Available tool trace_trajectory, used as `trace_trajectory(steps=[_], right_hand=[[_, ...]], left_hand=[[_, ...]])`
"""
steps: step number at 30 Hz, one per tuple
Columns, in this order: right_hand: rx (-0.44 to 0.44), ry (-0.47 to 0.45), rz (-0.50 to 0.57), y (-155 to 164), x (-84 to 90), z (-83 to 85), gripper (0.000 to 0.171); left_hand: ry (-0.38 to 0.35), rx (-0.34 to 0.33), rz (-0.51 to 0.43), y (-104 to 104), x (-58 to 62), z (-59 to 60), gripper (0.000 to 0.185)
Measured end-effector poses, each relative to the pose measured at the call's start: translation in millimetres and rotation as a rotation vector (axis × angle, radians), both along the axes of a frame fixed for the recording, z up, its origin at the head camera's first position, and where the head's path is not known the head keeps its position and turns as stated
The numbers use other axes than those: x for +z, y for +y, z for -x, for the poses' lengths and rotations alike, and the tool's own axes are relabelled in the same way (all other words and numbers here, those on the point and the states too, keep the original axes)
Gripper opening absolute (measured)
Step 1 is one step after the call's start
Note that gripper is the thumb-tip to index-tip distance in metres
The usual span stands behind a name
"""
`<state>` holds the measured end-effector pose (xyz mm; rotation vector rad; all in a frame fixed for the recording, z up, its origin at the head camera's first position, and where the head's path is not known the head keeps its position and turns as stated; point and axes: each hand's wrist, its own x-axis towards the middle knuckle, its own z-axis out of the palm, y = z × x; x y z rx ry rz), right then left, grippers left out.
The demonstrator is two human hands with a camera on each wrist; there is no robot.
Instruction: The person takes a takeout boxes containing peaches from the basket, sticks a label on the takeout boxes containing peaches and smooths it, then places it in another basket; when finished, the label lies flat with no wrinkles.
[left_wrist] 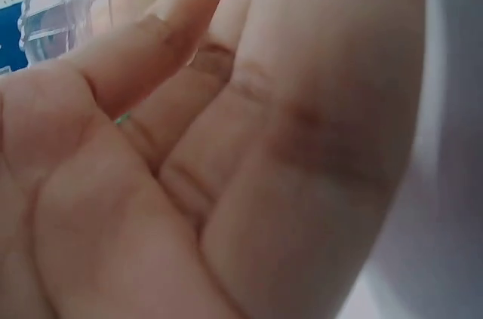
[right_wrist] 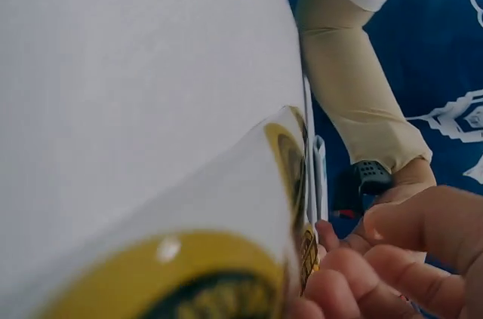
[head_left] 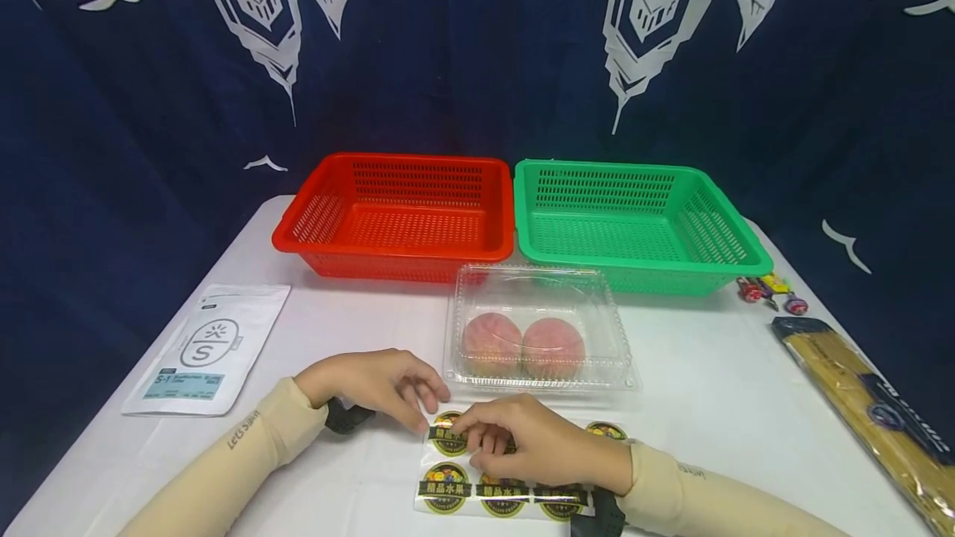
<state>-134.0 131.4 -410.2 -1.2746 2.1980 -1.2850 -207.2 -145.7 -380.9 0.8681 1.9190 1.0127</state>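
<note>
A sheet of round black-and-yellow fruit stickers [head_left: 448,494] lies on the white table [head_left: 709,388] at the near edge. My left hand [head_left: 425,413] pinches its top left corner; in the left wrist view the thumb lies against the fingers [left_wrist: 226,145]. My right hand [head_left: 485,437] rests on the sheet's middle, its fingers curled and picking at one sticker [head_left: 449,436]. In the right wrist view the sheet [right_wrist: 226,206] bows up beside those fingers [right_wrist: 362,281]. Just beyond the hands stands a shut clear plastic box [head_left: 539,288] with two pink peaches [head_left: 522,345].
A red basket [head_left: 399,218] and a green basket [head_left: 642,226] stand side by side at the back. A white pouch [head_left: 209,346] lies at the left. At the right lie a spaghetti pack [head_left: 873,404] and small wrapped sweets [head_left: 768,290].
</note>
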Motion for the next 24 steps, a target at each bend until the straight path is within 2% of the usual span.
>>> trace_trajectory(steps=[9, 15, 24], right_hand=[[-0.08, 0.081, 0.023, -4, -16.0, 4.3, 0.044], [-0.12, 0.157, 0.036, -7, -23.3, 6.6, 0.051], [-0.149, 0.217, 0.038, -10, -26.1, 7.8, 0.045]], left_hand=[[-0.104, 0.028, 0.019, 10, -5.5, -10.1, 0.024], [-0.119, 0.013, 0.038, 14, -7.6, -12.7, 0.012], [-0.136, -0.005, 0.01, 20, -9.6, -13.7, 0.011]])
